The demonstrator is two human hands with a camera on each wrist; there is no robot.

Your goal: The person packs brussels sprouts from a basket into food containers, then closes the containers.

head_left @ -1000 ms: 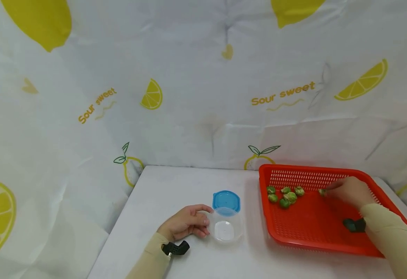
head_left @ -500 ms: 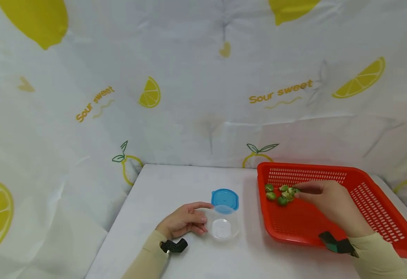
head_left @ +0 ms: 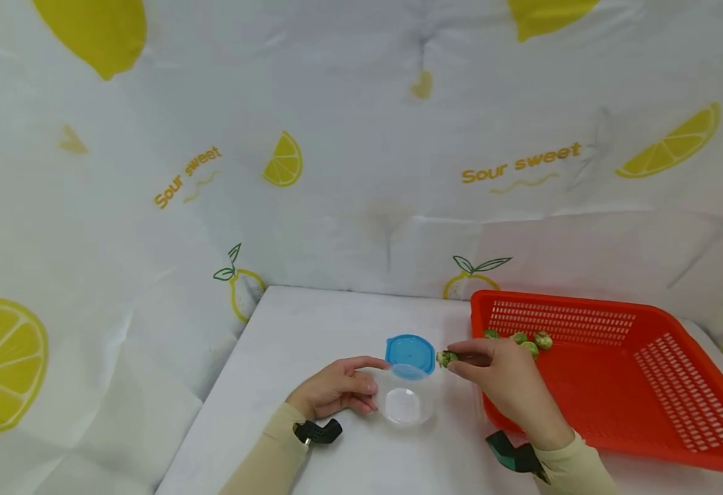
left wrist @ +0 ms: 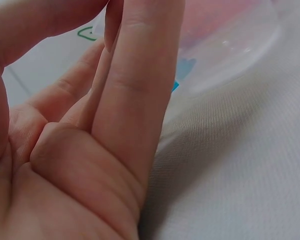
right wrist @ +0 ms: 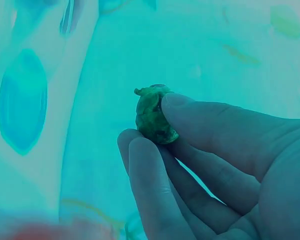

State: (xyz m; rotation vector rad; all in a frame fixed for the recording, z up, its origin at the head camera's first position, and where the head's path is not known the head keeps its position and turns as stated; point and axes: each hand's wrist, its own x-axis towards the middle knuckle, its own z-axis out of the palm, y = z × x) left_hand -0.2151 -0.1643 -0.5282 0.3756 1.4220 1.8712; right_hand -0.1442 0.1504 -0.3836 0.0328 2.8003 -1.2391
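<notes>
My right hand (head_left: 510, 378) pinches a Brussels sprout (head_left: 446, 358) between thumb and fingertips, just left of the basket's edge. In the right wrist view the same Brussels sprout (right wrist: 154, 114) shows green, with ragged leaf ends. On the table my left hand (head_left: 339, 388) holds the left side of a small clear plastic container (head_left: 403, 405), thumb and fingers at its wall. Nothing shows inside that container. A blue lid (head_left: 407, 350) lies flat right behind it, partly seen through its rim. The left wrist view shows mostly fingers, with the clear container (left wrist: 230, 50) beyond them.
A red perforated plastic basket (head_left: 590, 405) stands on the right of the white table (head_left: 324, 316). Several Brussels sprouts (head_left: 543, 339) lie in its back left corner, partly hidden by the right hand. A lemon-print cloth (head_left: 349, 172) hangs behind the table.
My right hand has moved left from inside the basket, past the other sprouts, carrying a Brussels sprout out over the table. My left hand stays on the container. The head view has shifted slightly.
</notes>
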